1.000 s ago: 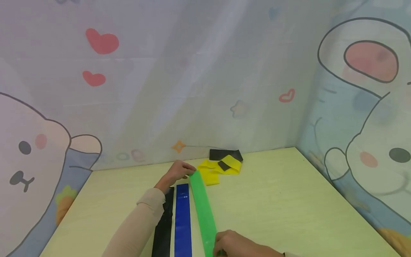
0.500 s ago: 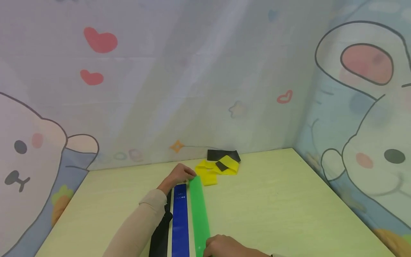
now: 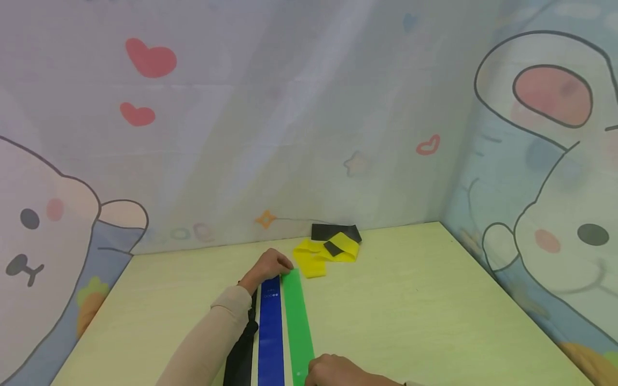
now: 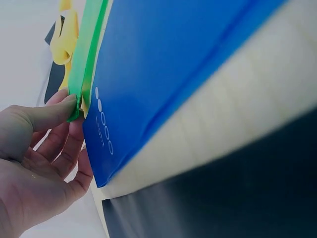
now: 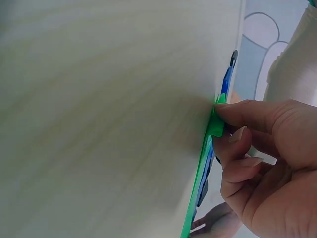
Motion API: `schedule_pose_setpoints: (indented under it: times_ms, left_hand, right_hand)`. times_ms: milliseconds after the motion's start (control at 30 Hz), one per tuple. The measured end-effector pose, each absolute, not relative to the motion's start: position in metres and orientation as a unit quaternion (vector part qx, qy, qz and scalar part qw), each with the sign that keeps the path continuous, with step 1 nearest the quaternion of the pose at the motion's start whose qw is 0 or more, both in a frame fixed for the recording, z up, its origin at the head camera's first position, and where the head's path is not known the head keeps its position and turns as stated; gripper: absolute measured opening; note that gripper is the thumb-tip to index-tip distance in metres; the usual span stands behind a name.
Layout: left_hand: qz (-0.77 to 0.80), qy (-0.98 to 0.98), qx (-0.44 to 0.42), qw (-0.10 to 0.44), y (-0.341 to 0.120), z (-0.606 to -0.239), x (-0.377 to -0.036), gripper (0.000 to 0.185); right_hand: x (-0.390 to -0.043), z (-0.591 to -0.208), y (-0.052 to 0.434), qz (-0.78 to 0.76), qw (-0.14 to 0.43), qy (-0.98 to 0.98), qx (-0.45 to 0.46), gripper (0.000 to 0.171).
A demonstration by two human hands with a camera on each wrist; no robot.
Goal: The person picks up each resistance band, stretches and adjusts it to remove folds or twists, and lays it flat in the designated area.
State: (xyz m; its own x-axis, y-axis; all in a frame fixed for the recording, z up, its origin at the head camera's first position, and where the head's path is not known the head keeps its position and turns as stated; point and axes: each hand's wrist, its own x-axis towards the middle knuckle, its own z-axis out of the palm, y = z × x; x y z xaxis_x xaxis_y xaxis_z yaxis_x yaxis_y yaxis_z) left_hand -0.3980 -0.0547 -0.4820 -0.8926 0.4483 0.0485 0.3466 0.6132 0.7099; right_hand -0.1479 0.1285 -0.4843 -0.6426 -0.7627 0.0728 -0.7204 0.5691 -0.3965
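- The left edge of the pale tabletop [image 3: 140, 300] slants beside a printed panel with a white bear; a wide stretch of surface lies between that edge and the left sleeve [image 3: 205, 335].
- The black strip [image 3: 240, 362] runs alongside the sleeve, which partly hides its outer edge; its near end passes out of the head view.
- The left hand [image 3: 269, 266] pinches the far end of the green strip between thumb and fingers, its lower fingers just beside the blue strip's end.
- The blue strip [image 3: 271, 338], marked with small white ovals, lies between black and green, with a narrow gap of tabletop on either side.
- The green strip [image 3: 298, 321] reaches from one hand to the other, right of the blue.
- The yellow strip [image 3: 309, 262] lies folded near the green strip's far end, leaving little room there; the black piece [image 3: 335, 232] is behind it, close to the table's back edge.
- The right hand [image 3: 336, 371] grasps the green strip's near portion between thumb and curled fingers.
- Beyond it a broad span of tabletop runs to the right edge, well apart from the hand.
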Motion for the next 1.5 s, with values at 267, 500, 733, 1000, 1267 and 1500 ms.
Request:
schedule_pose_setpoints:
  times_ms: [267,500,733,1000,1267,1500]
  left_hand:
    - [0.375,0.896,0.227,0.07,-0.0541,-0.4847,-0.3986,0.011]
    - [0.363,0.9,0.236,0.057,-0.0541,-0.4828,-0.396,0.01]
    - [0.357,0.902,0.239,0.05,-0.0548,-0.483,-0.3942,0.01]
    - [0.355,0.902,0.245,0.04,-0.0555,-0.485,-0.394,0.01]
    - [0.351,0.906,0.231,0.049,-0.0544,-0.4855,-0.3941,0.009]
    - [0.349,0.907,0.23,0.048,-0.0544,-0.4828,-0.395,0.007]
  right_hand:
    - [-0.1478,-0.4852,0.1267,-0.2,0.068,0.882,-0.421,0.012]
    - [-0.1483,-0.4852,0.1253,-0.193,0.075,0.883,-0.421,0.011]
    - [-0.1451,-0.4824,0.1223,-0.189,0.088,0.888,-0.409,0.014]
    - [-0.1444,-0.4838,0.1223,-0.192,0.102,0.887,-0.407,0.01]
    - [-0.1447,-0.4837,0.1205,-0.185,0.102,0.886,-0.412,0.01]
    - [-0.1459,-0.4859,0.1204,-0.166,0.081,0.883,-0.431,0.01]
